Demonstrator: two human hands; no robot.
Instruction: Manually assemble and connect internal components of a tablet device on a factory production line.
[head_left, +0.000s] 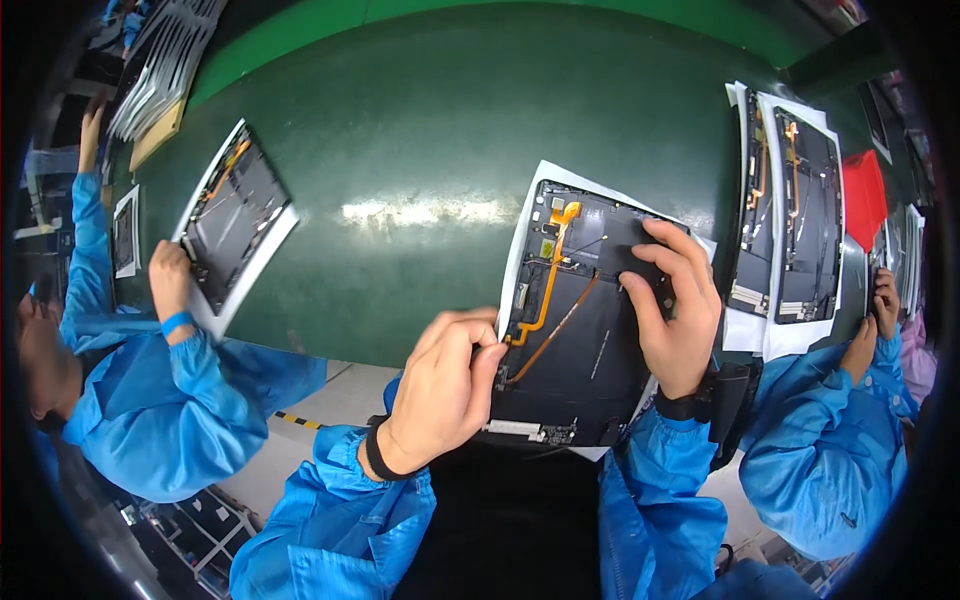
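Note:
An opened black tablet housing lies on a white sheet in front of me, slightly tilted. An orange flex cable runs down its left side, and a thinner brown cable slants across its middle. My left hand is closed at the housing's left edge, fingers curled and thumb beside the lower end of the orange cable. What lies under those fingertips is hidden. Over the right part of the housing is my right hand, its fingers apart and bent, with nothing seen between them.
The dark green table reaches far back. Stacked tablet housings on white sheets and a red piece lie at the right. At the left, a co-worker's hand touches another housing. Another person works at the right.

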